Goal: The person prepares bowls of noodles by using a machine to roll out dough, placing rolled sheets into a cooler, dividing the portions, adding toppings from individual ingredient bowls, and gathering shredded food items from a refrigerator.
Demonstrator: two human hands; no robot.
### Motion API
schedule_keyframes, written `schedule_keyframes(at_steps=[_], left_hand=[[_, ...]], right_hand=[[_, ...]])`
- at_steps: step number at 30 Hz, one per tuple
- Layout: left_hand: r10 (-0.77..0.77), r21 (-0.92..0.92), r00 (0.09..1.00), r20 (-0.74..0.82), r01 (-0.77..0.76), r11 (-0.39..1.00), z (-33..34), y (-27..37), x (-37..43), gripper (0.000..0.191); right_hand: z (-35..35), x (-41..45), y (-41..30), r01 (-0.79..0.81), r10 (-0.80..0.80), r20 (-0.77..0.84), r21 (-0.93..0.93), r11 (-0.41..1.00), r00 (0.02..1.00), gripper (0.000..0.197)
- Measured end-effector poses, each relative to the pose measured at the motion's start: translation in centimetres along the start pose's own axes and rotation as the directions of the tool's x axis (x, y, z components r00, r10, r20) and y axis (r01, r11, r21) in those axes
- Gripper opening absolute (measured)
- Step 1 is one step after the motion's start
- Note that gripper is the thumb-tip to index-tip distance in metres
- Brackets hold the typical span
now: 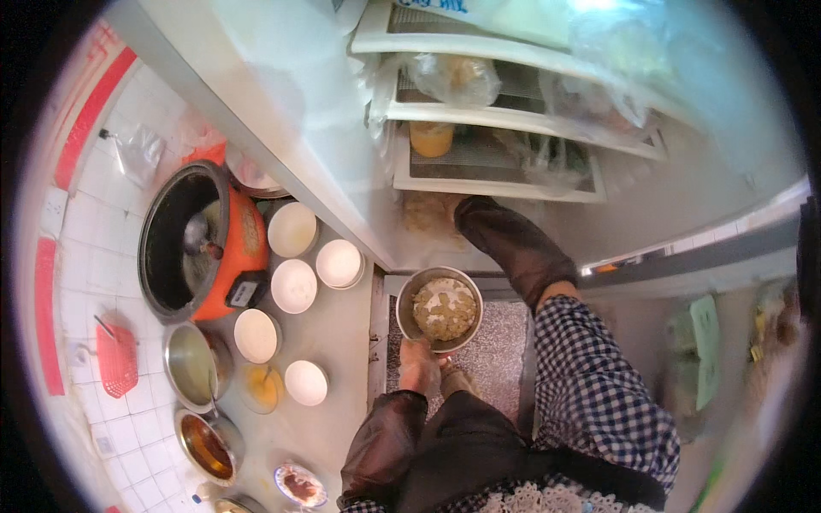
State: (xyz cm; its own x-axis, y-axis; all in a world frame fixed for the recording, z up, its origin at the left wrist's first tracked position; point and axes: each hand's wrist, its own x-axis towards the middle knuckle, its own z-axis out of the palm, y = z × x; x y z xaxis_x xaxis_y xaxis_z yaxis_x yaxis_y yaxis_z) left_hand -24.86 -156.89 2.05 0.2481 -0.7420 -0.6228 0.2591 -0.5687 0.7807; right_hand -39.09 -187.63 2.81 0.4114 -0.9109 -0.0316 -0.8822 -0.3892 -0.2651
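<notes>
My left hand (419, 369) grips the near rim of a round stainless steel bowl (475, 282), held in front of the opened refrigerator. Inside lie lumpy pale-brown food pieces (446, 311) with white patches among them; their kind is unclear. My right arm, in a dark sleeve cover (513, 247), reaches into the refrigerator's lowest part, under the bottom shelf (500, 187). Beyond the cuff my right hand is almost wholly hidden, so its grip does not show. A blurred beige patch (426, 213) lies beside the cuff on the refrigerator floor.
Bagged food (455, 80) and an orange-yellow container (431, 139) sit on the refrigerator shelves. On the left counter stand an orange rice cooker (247, 243), several white bowls (294, 286), a pot of pale liquid (192, 365) and a pot of dark liquid (206, 445).
</notes>
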Motion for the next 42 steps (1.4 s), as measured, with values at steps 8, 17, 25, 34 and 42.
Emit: schedule_keyframes(at_steps=[8,17,25,34,42], left_hand=[[-0.028,-0.42,0.998,0.062,0.051,0.906,3.0,3.1,-0.8,0.032],[0.03,-0.272,0.933,0.358,0.074,0.96,8.4,5.0,6.5,0.031],[-0.008,-0.198,0.942,0.337,0.079,0.977,8.3,5.1,8.6,0.035],[0.031,-0.136,0.988,0.149,-0.011,0.991,4.7,-2.7,7.8,0.041],[-0.049,0.002,0.988,0.145,0.049,0.999,5.7,0.2,6.3,0.034]], right_hand=[[-2.8,0.0,0.9,0.039,-0.045,0.066,0.082,0.996,0.997,0.04],[-6.2,-5.4,3.0,0.059,-0.107,0.031,0.669,0.741,0.994,0.043],[-5.3,-9.1,-2.0,0.063,-0.159,0.283,0.321,0.945,0.946,0.044],[-4.0,-1.9,-1.5,0.072,-0.094,0.187,0.124,0.99,0.978,0.047],[-3.8,-1.5,0.5,0.032,-0.057,0.211,0.12,0.992,0.976,0.048]])
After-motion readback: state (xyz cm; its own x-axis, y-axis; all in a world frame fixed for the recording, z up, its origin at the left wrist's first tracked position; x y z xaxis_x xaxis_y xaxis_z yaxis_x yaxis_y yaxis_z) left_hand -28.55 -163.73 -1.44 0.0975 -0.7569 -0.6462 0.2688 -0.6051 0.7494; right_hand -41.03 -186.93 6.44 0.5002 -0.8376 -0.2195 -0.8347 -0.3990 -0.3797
